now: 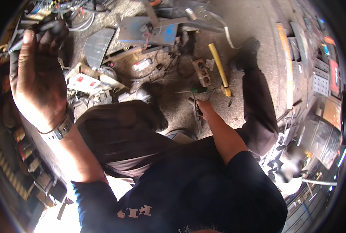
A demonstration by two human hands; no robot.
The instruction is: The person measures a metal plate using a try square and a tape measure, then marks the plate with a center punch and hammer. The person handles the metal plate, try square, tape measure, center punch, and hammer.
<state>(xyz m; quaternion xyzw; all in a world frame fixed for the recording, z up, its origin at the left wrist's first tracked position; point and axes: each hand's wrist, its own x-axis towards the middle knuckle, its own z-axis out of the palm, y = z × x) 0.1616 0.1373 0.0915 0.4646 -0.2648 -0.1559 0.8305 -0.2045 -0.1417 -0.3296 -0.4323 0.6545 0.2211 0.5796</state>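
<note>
Grey metal tool, held in the right hand's grip, between the legs. The left hand is up by the floor's left edge; can't tell whether its grip holds anything. Floor shows between hammer and boot.

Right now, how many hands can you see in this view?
2. The left hand is at the upper left, a watch on its wrist; the right hand is just right of the middle, gripping a metal tool. Dark edges could hide others.
</note>
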